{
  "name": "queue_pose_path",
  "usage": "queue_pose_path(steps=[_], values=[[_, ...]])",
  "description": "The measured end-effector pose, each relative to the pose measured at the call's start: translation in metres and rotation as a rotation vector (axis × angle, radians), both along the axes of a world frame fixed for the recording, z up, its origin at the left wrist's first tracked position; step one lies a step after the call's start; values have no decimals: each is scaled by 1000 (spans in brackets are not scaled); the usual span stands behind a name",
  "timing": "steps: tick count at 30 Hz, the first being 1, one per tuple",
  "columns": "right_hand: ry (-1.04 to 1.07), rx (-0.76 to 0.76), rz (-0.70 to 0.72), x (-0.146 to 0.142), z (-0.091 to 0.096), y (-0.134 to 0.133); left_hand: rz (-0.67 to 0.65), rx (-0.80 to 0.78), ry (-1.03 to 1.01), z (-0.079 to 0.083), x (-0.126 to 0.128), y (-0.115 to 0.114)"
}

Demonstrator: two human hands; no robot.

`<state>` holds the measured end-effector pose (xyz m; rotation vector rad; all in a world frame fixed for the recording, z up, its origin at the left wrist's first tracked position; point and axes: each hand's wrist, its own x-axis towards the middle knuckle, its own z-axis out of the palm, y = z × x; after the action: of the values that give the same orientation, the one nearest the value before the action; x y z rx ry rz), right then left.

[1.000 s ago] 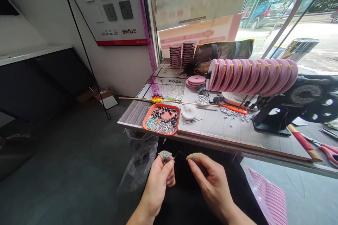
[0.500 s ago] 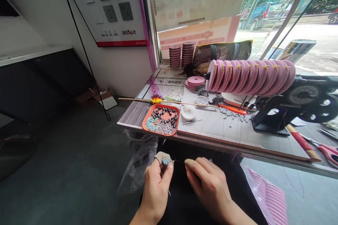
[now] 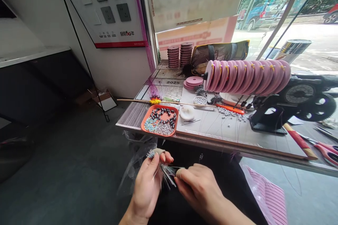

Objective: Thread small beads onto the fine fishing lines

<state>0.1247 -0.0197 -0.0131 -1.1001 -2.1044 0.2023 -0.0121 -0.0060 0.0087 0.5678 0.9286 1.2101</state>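
Wrapped round a bundle of thin pale strands [image 3: 167, 176], my left hand [image 3: 145, 182] is closed, with a tan cover on one finger. Small light-blue bits [image 3: 151, 153] poke out above its thumb, while the loose strands fan out toward the right. My right hand [image 3: 202, 184], also with a covered fingertip, is closed in a pinch beside the strand ends. A fine line [image 3: 178, 167] runs between the two hands and seems to be in that pinch. Both hands are above my dark-clothed lap, in front of the table edge.
An orange tray [image 3: 142, 126] of beads and small tubes stands at the table's front left. Behind it lies a thin stick [image 3: 126, 100]. Pink spools [image 3: 245, 77] sit on a black machine [image 3: 271, 112]. Scissors [image 3: 327, 154] lie far right.
My left hand has turned, so its blue bits now point up left and the strands show on the right. My right hand has moved left and slightly down, closer to it.
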Motion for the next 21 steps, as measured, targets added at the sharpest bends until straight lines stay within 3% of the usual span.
queue_pose_path(steps=[4, 6, 8, 9, 12, 14, 18, 21], values=[[11, -16, 64, 0, 5, -2, -16, -113, -349, 22, -12, 15], [38, 0, 48, 3, 5, -3, 110, 2, -356, 28, -26, 24], [83, 19, 8, 6, 4, -2, 235, 135, -220, 28, -41, 30], [111, 27, -11, 7, 3, -2, 226, 143, -101, 26, -45, 30], [170, 60, -36, 7, 0, 0, -121, -6, 256, 14, -42, 18], [161, 102, -36, 5, -1, 2, -251, -31, 358, 7, -27, 7], [123, 176, -31, 1, -2, 2, -84, 3, 317, 5, 5, -5], [103, 235, -4, 6, -2, 2, -115, -48, 205, 7, 10, -5]])
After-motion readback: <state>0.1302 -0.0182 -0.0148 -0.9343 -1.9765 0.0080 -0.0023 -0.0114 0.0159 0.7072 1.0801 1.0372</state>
